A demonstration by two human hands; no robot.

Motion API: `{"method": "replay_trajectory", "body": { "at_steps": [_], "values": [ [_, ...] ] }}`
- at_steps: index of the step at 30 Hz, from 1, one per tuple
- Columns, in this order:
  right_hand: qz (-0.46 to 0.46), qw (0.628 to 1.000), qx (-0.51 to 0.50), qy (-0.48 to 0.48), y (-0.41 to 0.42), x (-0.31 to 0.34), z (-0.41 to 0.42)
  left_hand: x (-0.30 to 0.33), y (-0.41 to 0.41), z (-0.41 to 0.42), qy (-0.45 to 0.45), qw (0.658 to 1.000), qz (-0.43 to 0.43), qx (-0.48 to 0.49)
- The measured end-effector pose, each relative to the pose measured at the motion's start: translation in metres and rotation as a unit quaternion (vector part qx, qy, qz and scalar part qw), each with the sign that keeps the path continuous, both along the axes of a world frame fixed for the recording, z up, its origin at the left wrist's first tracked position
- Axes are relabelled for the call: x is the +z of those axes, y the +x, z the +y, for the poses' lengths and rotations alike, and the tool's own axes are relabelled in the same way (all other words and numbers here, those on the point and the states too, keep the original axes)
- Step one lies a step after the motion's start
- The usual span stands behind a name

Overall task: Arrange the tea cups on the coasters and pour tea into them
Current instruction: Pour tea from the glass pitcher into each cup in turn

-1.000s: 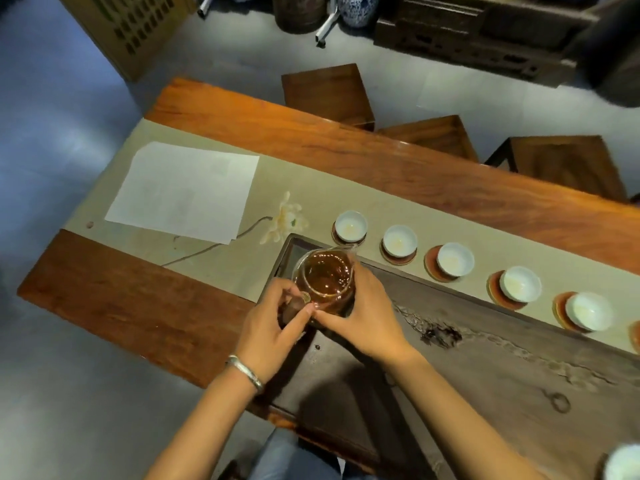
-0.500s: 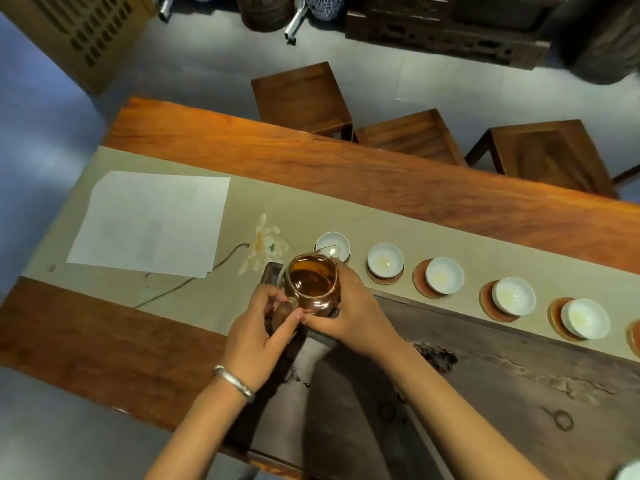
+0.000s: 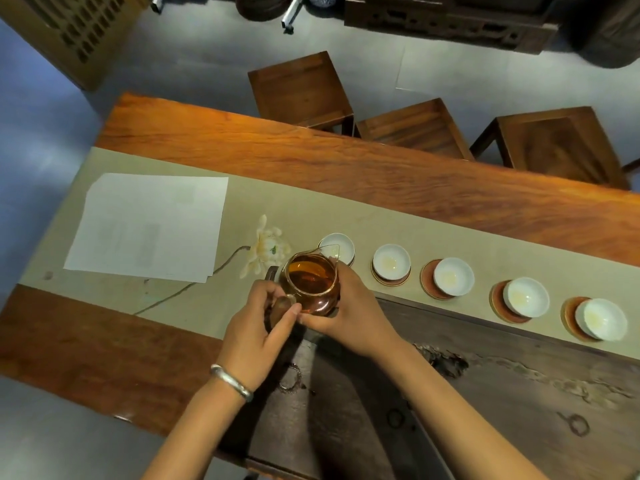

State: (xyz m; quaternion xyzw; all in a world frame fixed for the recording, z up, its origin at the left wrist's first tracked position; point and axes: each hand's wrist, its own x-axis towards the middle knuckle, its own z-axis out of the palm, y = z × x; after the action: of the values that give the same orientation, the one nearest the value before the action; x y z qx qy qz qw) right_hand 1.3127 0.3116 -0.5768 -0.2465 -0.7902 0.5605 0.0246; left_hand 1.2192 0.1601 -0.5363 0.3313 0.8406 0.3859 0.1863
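A: Where are you working?
B: You're in a tea room. Long wood table [image 3: 346, 174], cloth runner [image 3: 398, 226], dark carved tea tray [image 3: 502, 393], row of white cups [image 3: 453, 276] on coasters [image 3: 427, 280].
A: More evidence?
B: Stools [image 3: 301, 88] opposite you, carved cabinet [image 3: 450, 20] behind.

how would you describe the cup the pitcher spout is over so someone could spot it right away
Find the beige runner along the wooden table and its row of white cups. The target cup is at the row's left end, beside the painted flower, with the glass pitcher spout overlapping it.
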Motion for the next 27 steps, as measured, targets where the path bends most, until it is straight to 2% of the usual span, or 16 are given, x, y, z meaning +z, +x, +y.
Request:
{"method": "replay_trajectory", "body": {
  "at_steps": [14, 27],
  "values": [
    [0.011, 0.999, -0.023, -0.040, -0.0030, -0.0031, -0.0066, 0.0047, -0.0055, 0.0026, -0.035, 0.999, 0.032, -0.027],
    [0.019, 0.997, -0.025, -0.065, -0.0046, -0.0005, -0.0008, 0.0069, -0.0083, 0.0081, -0.029, 0.998, 0.039, -0.026]
  ]
}}
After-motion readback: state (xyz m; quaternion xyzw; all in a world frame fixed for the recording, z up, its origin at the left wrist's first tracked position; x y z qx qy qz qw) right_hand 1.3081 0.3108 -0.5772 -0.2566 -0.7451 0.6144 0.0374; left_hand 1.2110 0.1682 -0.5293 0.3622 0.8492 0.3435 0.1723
